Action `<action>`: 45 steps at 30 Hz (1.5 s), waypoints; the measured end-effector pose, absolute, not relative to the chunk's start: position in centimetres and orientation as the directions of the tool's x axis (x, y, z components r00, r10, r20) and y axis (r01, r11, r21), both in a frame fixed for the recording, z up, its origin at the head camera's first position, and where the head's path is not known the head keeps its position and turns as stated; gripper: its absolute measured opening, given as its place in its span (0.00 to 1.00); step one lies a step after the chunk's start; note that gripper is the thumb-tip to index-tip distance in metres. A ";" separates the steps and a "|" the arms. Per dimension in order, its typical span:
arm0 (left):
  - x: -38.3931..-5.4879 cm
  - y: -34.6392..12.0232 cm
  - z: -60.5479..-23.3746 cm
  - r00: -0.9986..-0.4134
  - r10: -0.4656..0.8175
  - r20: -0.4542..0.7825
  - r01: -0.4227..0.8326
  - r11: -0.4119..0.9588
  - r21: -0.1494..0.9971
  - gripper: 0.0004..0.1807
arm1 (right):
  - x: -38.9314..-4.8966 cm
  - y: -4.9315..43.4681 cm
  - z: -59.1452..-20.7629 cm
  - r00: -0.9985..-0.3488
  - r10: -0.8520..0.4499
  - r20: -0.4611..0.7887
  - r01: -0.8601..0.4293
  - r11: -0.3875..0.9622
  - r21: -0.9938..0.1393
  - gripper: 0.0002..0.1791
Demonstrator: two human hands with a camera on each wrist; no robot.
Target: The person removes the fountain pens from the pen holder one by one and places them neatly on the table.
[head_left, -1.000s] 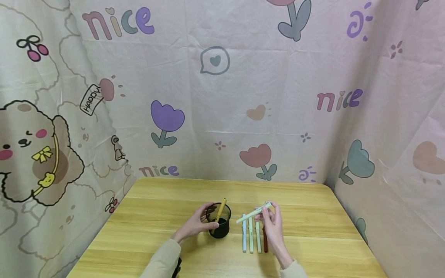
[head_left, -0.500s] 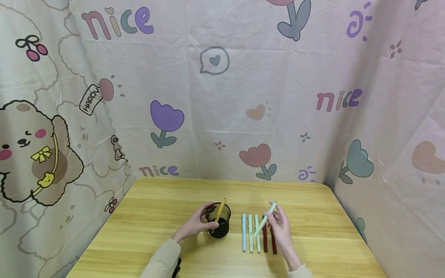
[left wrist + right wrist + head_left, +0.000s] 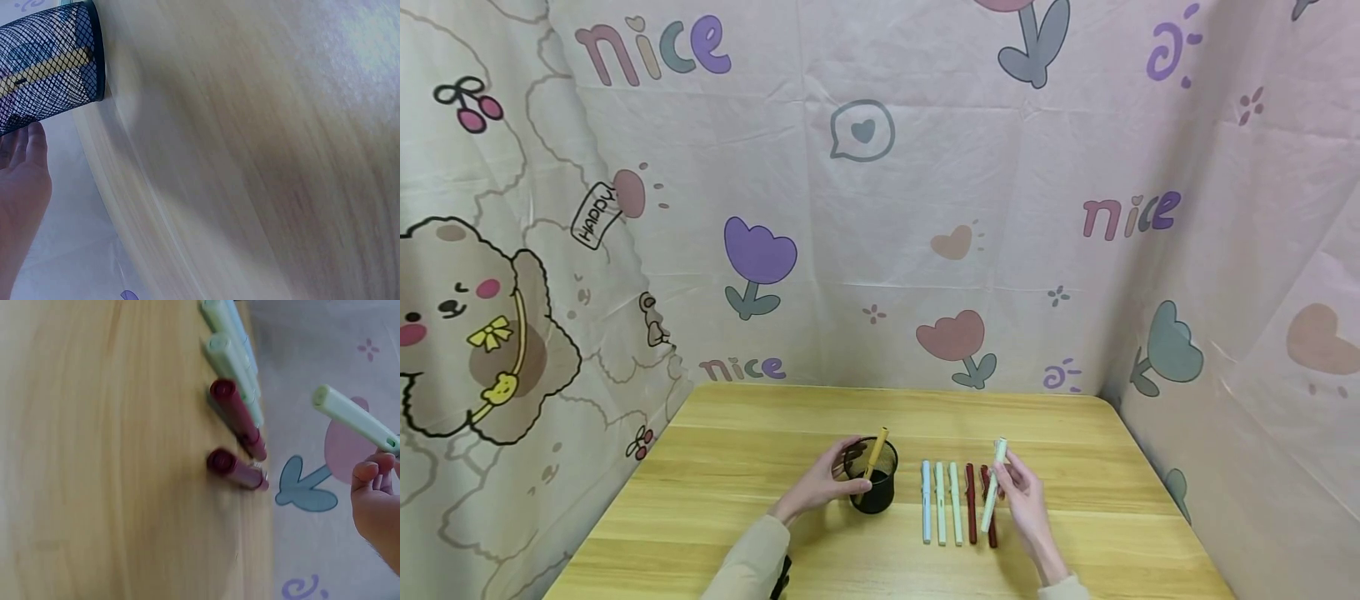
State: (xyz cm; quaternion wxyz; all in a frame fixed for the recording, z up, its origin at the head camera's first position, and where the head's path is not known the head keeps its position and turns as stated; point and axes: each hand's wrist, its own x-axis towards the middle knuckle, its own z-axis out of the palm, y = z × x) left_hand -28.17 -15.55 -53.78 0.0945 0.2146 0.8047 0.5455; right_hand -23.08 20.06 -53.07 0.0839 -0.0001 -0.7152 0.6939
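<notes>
My left hand (image 3: 818, 490) holds a black mesh pen cup (image 3: 878, 502) by its side, thumb in front. A yellow pen (image 3: 878, 448) leans in the cup; the left wrist view shows it through the mesh (image 3: 69, 87). My right hand (image 3: 1026, 502) pinches a pale green pen (image 3: 991, 505) above the right end of a row of pens. The row has a light blue pen (image 3: 927, 504), two pale green pens (image 3: 941, 507) and two dark red pens (image 3: 972, 504). The held pen partly covers the rightmost red one in the head view.
The wooden table (image 3: 760, 442) reaches back to a printed cloth (image 3: 850, 250) hung behind it. More cloth hangs at the left and right sides. The pen row lies just right of the cup, with a gap of bare wood between.
My right hand has moved right with the pale green pen, from beside the cup to over the red pens. The pen has swung from slanting to nearly lengthwise. The left hand stays on the cup.
</notes>
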 end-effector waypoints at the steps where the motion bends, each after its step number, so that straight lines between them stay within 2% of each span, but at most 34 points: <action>1: -28.2 -15.6 -53.8 -0.890 0.449 0.083 0.243 0.311 0.919 0.47 | -23.1 20.3 -53.1 -0.988 0.119 0.101 -0.096 0.051 -0.994 0.30; 18: -28.2 -15.6 -53.7 -0.887 0.454 0.087 0.248 0.308 0.919 0.47 | -23.5 22.4 -54.8 -0.991 0.124 0.045 -0.020 0.196 -0.980 0.28; 39: -28.0 -15.5 -53.6 -0.886 0.456 0.085 0.243 0.301 0.922 0.46 | -24.3 23.5 -56.2 -0.993 0.064 -0.100 0.113 0.250 -0.962 0.27; 45: -27.9 -15.5 -53.5 -0.891 0.447 0.078 0.239 0.317 0.918 0.47 | -24.5 23.5 -56.4 -0.995 0.050 -0.091 0.100 0.247 -0.964 0.27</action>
